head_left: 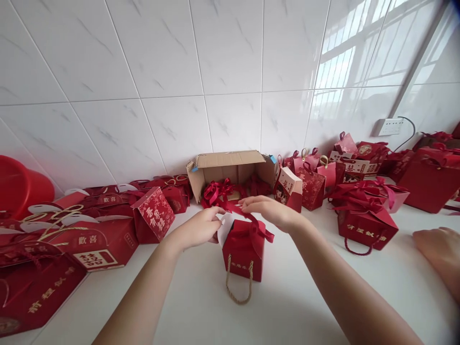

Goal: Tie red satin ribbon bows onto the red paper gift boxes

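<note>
A small red gift box stands upright on the white table in front of me, with gold lettering and a twisted cord handle hanging down its near side. A red ribbon lies across its top, with a loop end at the right. My left hand is closed at the box's left side, its thumb and fingers on the pale flap. Over the top, my right hand has its fingertips closed on the ribbon; its thumb is mostly hidden.
Behind the box, an open cardboard carton holds red ribbons. Red gift boxes crowd the left; more gift boxes line the right. A red bucket lies far left. Another person's hand rests at the right edge.
</note>
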{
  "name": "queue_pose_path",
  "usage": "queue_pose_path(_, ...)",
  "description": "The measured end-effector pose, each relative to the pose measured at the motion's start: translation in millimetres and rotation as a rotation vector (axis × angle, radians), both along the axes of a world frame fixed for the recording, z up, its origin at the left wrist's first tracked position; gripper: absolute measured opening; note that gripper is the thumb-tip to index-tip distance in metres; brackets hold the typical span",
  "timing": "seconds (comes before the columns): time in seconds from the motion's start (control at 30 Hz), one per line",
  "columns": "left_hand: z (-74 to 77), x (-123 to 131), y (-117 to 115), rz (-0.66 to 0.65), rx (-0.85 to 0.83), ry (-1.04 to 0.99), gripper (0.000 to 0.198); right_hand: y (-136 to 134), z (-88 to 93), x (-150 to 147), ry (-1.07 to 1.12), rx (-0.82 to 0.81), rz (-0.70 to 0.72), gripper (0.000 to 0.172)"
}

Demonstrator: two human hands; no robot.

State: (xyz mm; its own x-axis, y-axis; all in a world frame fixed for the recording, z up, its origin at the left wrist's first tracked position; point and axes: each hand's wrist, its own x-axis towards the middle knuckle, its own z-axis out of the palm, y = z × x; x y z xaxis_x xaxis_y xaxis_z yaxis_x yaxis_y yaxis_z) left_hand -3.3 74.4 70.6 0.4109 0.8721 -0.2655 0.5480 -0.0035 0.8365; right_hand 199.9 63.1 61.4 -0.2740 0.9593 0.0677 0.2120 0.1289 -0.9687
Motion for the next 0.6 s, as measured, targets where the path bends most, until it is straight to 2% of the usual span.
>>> queue_pose_path(0.13,4.6,2,-4,-0.007,0.001,0.009,0.045,7,-13.1,-8,-0.094,-0.106,0.039,0.013)
queue_pose_path(0.33,4.8,2,-4,-0.048,-0.04,-0.007,0.047,6,-13.9,-9,-0.118,-0.206,0.119,0.012)
queue_pose_path(0.47,1.9,1,-1,-0.056,-0.036,-0.014,0.048,6,-14.2,-8,-0.117,-0.209,0.133,0.016)
queue_pose_path(0.6,2.0,0,-1,-0.072,-0.043,-0.017,0.049,9,-17.7,-8,-0.108,-0.146,0.065,0.011)
